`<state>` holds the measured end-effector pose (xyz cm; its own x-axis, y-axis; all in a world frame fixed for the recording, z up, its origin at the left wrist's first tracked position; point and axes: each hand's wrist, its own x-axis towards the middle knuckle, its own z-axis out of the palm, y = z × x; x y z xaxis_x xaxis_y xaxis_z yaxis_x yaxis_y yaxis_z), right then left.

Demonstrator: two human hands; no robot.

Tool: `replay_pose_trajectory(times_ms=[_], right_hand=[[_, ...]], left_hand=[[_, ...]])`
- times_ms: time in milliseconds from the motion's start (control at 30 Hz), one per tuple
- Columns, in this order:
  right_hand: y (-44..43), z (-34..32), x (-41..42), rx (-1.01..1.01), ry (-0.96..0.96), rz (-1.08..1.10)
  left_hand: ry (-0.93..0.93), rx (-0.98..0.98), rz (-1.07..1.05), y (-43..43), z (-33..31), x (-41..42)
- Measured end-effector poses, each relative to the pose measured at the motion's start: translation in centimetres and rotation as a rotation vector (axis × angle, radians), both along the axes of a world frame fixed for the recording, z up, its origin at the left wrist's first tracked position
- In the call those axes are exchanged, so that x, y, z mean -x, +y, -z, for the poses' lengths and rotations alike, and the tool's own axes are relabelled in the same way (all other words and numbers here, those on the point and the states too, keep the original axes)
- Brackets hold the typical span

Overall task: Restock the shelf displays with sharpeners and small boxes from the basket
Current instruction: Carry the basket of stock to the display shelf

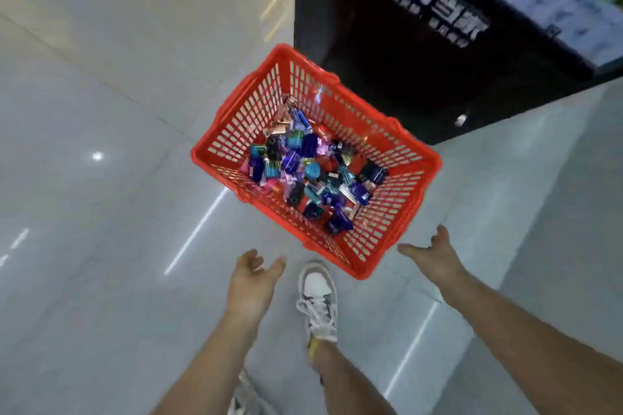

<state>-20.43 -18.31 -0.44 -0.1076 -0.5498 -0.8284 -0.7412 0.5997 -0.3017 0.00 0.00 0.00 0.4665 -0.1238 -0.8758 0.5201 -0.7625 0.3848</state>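
While hands (252, 280) (435, 255) flank its corner, basket (409, 199) beside cabinet (371, 44)

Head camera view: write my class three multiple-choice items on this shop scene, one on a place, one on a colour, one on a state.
1. Where is the basket?
A) on a shelf
B) on the floor beside the black stand
C) hanging from an arm

2. What colour is the basket?
A) blue
B) green
C) red

3. How are the left hand and right hand?
A) both open, holding nothing
B) both gripping the basket
C) each pinching a box

Answers:
1 B, it rests on the floor next to the stand.
2 C, its lattice walls are red.
3 A, the fingers are spread, short of the rim.
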Motion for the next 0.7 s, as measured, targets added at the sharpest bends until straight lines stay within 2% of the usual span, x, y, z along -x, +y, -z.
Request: replay_pose_trajectory(times_ms=[100,233,300,367,533,700], right_hand=[[-0.4,5.6,-0.3,-0.049,-0.103,0.258],[-0.4,10.7,-0.9,-0.103,-0.265,0.502],[-0.5,11.4,-1.2,-0.127,-0.258,0.550],[-0.7,11.4,-1.1,-0.162,-0.229,0.558],[0.2,6.9,-3.9,-0.189,-0.245,0.528],[0.9,-3.9,-10.0,-0.236,-0.315,0.340]], left_hand=[[0.114,0.048,-0.120,-2.8,5.3,0.4],[0.302,0.135,-0.361,-6.9,9.4,0.7],[0.310,0.124,-0.460,-7.9,10.7,0.6],[0.232,0.060,-0.426,-8.1,11.6,0.0],[0.085,0.013,-0.289,-8.6,7.6,-5.0],[-0.023,-0.030,-0.288,-7.4,-3.5,-11.6]])
